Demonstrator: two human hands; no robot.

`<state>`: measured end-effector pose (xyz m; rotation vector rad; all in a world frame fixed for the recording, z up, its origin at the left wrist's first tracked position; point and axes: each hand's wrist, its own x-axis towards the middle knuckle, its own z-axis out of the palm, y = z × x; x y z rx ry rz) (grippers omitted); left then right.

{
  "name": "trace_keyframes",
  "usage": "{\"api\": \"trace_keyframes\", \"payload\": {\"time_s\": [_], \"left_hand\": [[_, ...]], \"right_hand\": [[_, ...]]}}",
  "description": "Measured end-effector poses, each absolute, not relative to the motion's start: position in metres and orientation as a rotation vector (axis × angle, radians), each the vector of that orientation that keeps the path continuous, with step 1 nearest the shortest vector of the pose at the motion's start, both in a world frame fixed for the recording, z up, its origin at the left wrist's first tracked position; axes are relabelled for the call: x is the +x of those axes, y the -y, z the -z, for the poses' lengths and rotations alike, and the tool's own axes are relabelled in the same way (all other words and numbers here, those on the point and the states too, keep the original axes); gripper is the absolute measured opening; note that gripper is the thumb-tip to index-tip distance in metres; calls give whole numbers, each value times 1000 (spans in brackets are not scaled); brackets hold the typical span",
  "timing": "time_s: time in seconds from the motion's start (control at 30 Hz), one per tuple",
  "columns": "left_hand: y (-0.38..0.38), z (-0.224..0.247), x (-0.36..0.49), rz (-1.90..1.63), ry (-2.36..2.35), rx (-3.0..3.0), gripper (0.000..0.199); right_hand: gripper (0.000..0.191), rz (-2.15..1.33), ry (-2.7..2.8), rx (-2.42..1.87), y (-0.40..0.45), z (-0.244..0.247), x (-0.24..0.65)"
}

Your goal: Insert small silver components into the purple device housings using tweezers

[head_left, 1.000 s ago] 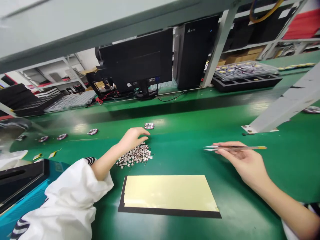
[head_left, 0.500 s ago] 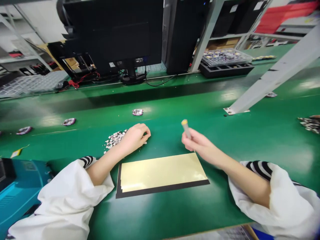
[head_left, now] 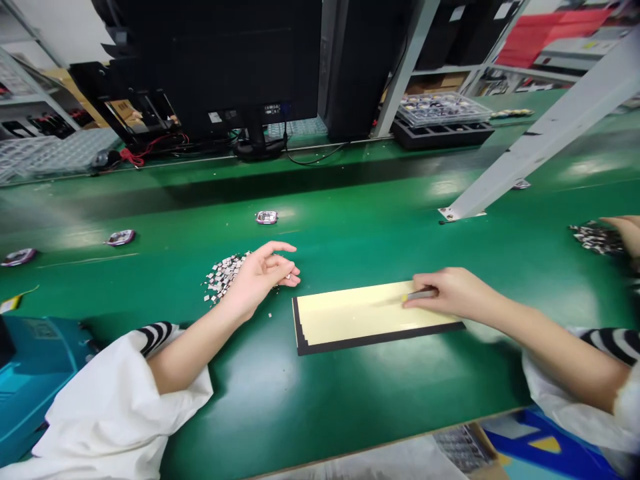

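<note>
My left hand (head_left: 261, 279) lies on the green bench with its fingers spread, its wrist at the edge of a heap of small metal chips (head_left: 223, 275). A tiny glint shows by the fingertips, too small to identify. My right hand (head_left: 447, 295) grips slim metal tweezers (head_left: 420, 295) with a yellow end. The tweezers are low over a pale yellow adhesive sheet (head_left: 370, 313) on black backing, and their tips are hidden by the fingers. A few loose chips lie near my left hand.
Several round metal parts (head_left: 267, 217) lie on the green bench beyond my hands. At far right, a co-worker's hand (head_left: 627, 233) is beside another chip heap (head_left: 597, 239). A metal strut (head_left: 530, 137) stands on the bench. Behind are a monitor (head_left: 215, 67) and a parts tray (head_left: 440, 112).
My right hand has come down from a raised position to the yellow sheet, with the tweezers lowered. My left hand's fingers have spread. The view has turned slightly, and a co-worker's hand has appeared at right.
</note>
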<state>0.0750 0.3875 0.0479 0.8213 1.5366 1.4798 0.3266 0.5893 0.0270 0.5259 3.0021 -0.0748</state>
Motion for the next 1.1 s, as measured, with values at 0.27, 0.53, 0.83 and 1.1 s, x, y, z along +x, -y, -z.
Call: {"api": "trace_keyframes", "payload": {"time_s": [0.27, 0.53, 0.83, 1.1], "left_hand": [[-387, -28, 86, -1642, -1653, 723, 18], [-391, -3, 105, -1389, -1549, 934, 31], [-395, -3, 106, -1386, -1599, 933, 6], [-395, 1, 103, -1389, -1563, 906, 20]], "right_hand": [[22, 253, -3242, 230, -502, -45, 271], [24, 390, -3120, 41, -454, -9, 237], [14, 373, -3106, 75, -439, -14, 239], [13, 749, -3064, 231, -450, -17, 228]]}}
